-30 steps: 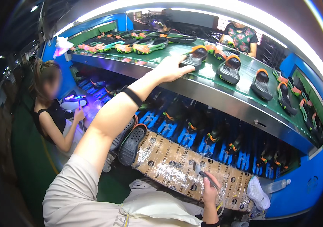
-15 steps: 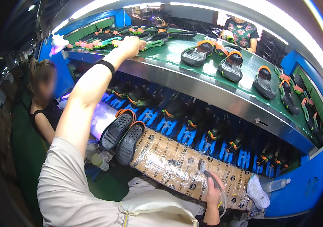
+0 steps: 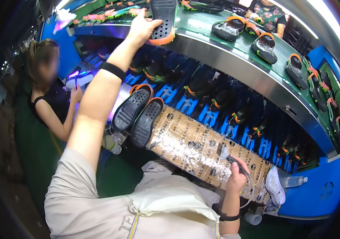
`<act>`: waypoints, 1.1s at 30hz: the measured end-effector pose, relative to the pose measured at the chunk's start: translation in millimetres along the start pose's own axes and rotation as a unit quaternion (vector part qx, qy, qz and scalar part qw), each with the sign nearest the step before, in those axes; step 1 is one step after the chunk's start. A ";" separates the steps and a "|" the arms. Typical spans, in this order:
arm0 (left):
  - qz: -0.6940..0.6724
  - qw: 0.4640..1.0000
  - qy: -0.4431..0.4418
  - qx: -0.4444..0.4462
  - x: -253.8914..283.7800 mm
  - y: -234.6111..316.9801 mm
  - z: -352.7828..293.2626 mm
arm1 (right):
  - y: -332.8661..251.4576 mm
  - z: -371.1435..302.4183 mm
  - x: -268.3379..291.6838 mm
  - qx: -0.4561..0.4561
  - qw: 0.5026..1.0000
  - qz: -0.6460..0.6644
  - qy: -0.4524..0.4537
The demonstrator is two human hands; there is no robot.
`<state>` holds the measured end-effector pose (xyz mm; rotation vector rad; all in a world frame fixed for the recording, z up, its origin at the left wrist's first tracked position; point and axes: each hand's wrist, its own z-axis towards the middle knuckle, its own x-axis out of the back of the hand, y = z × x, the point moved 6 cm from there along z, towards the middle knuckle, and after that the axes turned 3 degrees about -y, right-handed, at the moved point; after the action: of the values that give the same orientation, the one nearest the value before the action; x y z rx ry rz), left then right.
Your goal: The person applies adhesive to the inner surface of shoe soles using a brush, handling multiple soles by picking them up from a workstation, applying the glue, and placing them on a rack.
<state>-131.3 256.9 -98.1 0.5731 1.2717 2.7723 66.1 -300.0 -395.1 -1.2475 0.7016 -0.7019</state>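
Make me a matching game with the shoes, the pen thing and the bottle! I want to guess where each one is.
Things:
1. Black sole
2. Two soles
3. Tool
4. Bottle

Places:
A. In the right hand
B. Lying bottom-up at the left end of the wrapped board
C. Held up by the left hand at the conveyor
D. Lying on the blue ledge at the right

Pairs: 1-C, 2-B, 3-A, 4-D

One head-worn fisheye camera looks down, close, over the conveyor (image 3: 233, 59).
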 end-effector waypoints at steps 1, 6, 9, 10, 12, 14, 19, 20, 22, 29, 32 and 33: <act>-0.129 0.992 0.000 -0.001 0.1 -13.4 -11.4 | 1.9 0.9 1.1 -0.010 0.999 0.039 -0.009; -0.407 0.879 -0.092 0.230 -72.5 -13.1 -166.6 | -16.1 5.1 -13.3 -0.044 0.982 0.181 -0.010; -0.591 0.738 -0.134 0.297 -128.9 -40.3 -270.0 | -27.1 10.1 -28.8 -0.044 0.981 0.188 -0.029; -0.615 0.699 -0.134 0.340 -141.3 -56.8 -299.4 | -30.2 12.2 -35.2 -0.043 0.984 0.169 -0.042; -0.691 0.591 -0.189 0.371 -156.9 -34.4 -348.3 | -33.2 16.8 -51.0 -0.042 0.988 0.137 -0.064; -0.717 0.576 -0.224 0.323 -163.0 -31.1 -381.1 | -42.9 22.6 -71.0 -0.048 0.989 0.095 -0.105; -0.718 0.533 -0.179 0.411 -172.6 -20.4 -420.5 | -47.2 36.4 -117.1 -0.034 0.989 0.062 -0.133; -0.714 0.533 -0.181 0.416 -173.1 -21.1 -424.9 | -43.9 38.9 -123.7 -0.045 0.988 0.057 -0.134; -0.706 0.533 -0.185 0.428 -174.7 -22.8 -433.5 | -37.6 41.9 -133.9 -0.069 0.987 0.048 -0.134; -0.688 0.540 -0.219 0.432 -180.0 -5.8 -445.3 | -37.4 43.5 -153.2 0.016 0.993 -0.063 -0.098; -0.678 0.565 -0.220 0.416 -183.9 -10.7 -443.5 | -44.5 29.1 -156.0 0.077 0.979 -0.133 -0.136; -0.679 0.571 -0.226 0.401 -184.1 -15.2 -441.4 | -50.6 23.2 -153.8 0.107 0.965 -0.166 -0.175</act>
<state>-114.2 -87.1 -430.3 0.0835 1.6299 0.6657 -12.8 -173.4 -328.0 -1.2572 0.1202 -0.7810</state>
